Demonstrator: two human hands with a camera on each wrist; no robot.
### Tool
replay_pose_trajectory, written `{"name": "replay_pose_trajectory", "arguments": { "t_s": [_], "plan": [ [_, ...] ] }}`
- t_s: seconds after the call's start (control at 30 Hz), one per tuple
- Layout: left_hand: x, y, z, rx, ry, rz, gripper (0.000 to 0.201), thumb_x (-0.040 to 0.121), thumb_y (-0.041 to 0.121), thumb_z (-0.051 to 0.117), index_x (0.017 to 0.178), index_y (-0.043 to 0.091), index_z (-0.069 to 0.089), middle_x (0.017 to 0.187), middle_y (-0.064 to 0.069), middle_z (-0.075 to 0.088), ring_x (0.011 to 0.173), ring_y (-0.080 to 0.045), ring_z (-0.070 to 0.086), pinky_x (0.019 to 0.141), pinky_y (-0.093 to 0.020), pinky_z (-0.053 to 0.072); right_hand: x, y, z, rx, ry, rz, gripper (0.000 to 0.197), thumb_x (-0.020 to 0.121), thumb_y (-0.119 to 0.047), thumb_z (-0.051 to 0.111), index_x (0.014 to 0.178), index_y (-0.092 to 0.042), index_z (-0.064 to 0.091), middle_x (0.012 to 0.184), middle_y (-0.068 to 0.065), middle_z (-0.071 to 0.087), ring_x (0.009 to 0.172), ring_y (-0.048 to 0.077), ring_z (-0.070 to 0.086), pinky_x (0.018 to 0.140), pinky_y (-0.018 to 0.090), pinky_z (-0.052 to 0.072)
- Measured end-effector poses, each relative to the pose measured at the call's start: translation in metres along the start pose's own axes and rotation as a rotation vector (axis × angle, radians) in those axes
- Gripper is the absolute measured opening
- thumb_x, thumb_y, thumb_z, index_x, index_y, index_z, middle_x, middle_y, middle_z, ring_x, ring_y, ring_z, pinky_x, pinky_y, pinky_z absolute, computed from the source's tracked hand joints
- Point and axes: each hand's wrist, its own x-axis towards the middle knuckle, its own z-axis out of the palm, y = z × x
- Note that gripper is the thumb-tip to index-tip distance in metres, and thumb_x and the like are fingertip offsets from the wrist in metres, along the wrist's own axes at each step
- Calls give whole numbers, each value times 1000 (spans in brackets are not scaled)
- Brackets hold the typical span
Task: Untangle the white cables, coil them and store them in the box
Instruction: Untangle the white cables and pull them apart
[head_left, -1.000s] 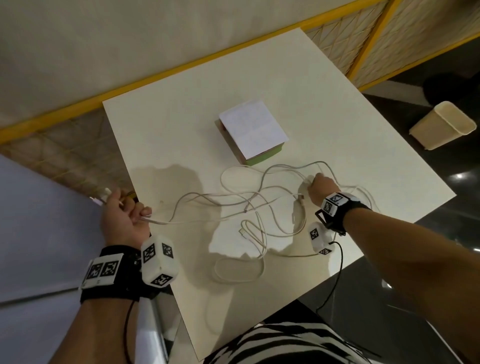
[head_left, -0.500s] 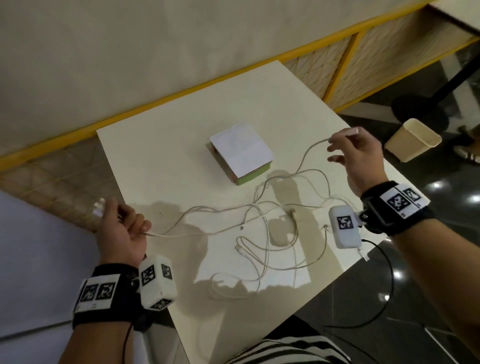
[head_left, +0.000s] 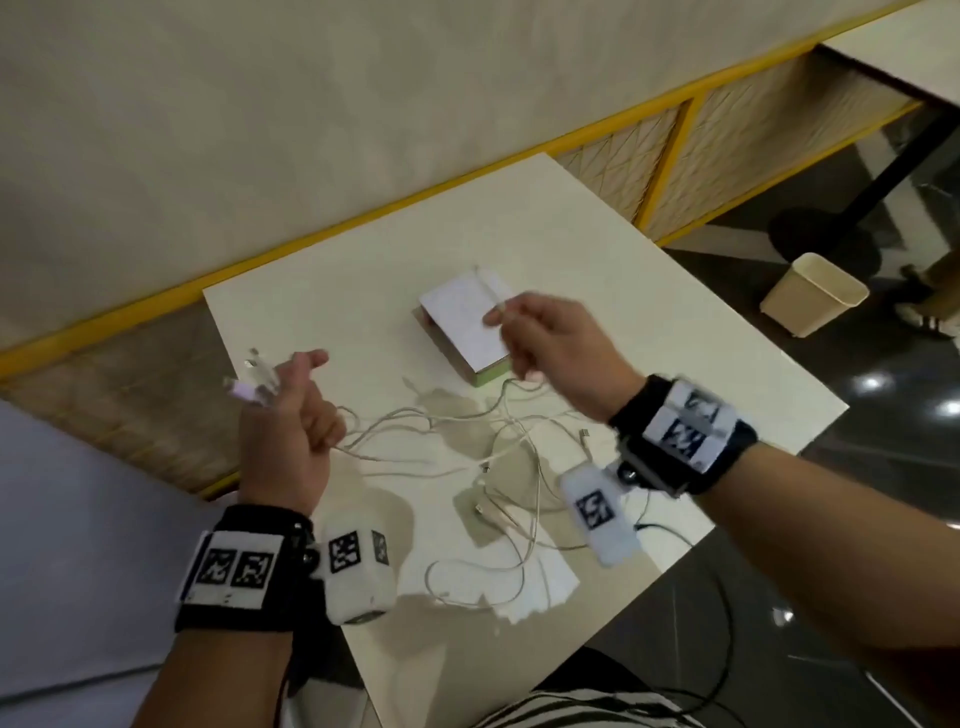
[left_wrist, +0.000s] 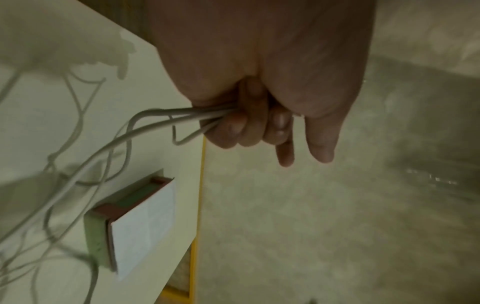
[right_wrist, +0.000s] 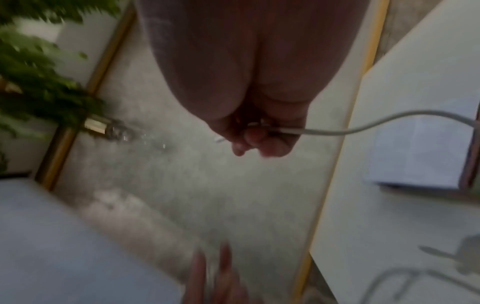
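Observation:
Several white cables lie tangled on the cream table in the head view. My left hand is raised over the table's left edge and grips a bunch of cable ends, with plugs sticking out past its knuckles. My right hand is lifted in front of the box and pinches one cable end. The box has a white lid, reddish rim and green side; its lid lies on top.
A beige waste bin stands on the dark floor right of the table. A yellow-framed lattice wall runs behind. A black table base stands at far right. A grey surface borders the table's left.
My right hand swung left from the table's right side to in front of the box, carrying its cable end. My left hand rose and moved inward with its bunch.

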Motion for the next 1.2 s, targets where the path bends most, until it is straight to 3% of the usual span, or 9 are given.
{"name": "replay_pose_trajectory", "arguments": {
  "t_s": [0.13,0.23,0.33,0.5,0.63,0.8,0.93,1.07,1.2],
  "plan": [
    [-10,-15,23,91,-105,-10,28,85,40,65,99,16,66,40,12,26,34,-3,21,37,-16,23,-15,13,56,-193,-124,-81,18,96,-23,48,91,-12,61,53,-1,52,47,14,49,52,30,46],
    [-18,-23,30,206,-102,51,19,82,43,69,83,24,74,40,10,33,36,-6,27,42,-19,26,-19,21,83,-329,-130,-207,18,96,-25,49,101,-15,64,61,-14,56,52,6,47,58,23,38],
    [-20,-27,28,290,12,69,37,94,33,56,60,24,69,45,5,42,44,-11,36,47,-26,30,-20,24,86,-371,-164,-187,23,95,-27,50,107,-12,62,69,-7,65,51,-1,45,57,14,34],
    [0,-11,12,54,171,41,40,100,38,41,66,19,48,37,11,27,35,-5,21,38,-18,23,-4,64,49,-641,-297,-10,27,91,-35,56,85,-9,61,63,-4,50,64,17,47,60,26,31],
    [19,2,-24,-66,319,38,42,98,45,39,63,23,42,40,9,27,38,-6,20,39,-19,23,17,104,-16,-695,-194,213,31,89,-36,58,61,-26,48,67,-1,54,65,16,50,63,25,32],
    [30,-1,-49,-95,447,49,42,97,48,41,63,23,42,49,10,40,47,-7,39,51,-20,41,27,134,-72,-620,-44,346,34,89,-38,57,61,-17,56,59,1,57,55,16,56,57,28,45],
    [24,-9,-38,-200,311,-21,54,98,49,36,51,23,41,47,9,42,50,-9,51,65,-29,57,29,114,-53,-516,-47,249,30,93,-32,44,69,-15,50,67,-1,50,61,15,50,60,27,39],
    [14,-18,-9,45,148,-42,52,98,37,45,49,24,34,38,8,24,33,-6,19,37,-15,21,25,78,-11,-418,-206,22,24,95,-25,32,82,-10,47,73,-7,44,70,11,43,66,16,34],
    [1,-30,22,253,-30,-82,24,84,32,66,68,16,59,33,10,29,29,-5,21,37,-16,16,22,61,24,-661,-305,-160,26,100,-27,31,89,-9,47,82,9,57,76,26,52,73,36,42]
  ]
}}
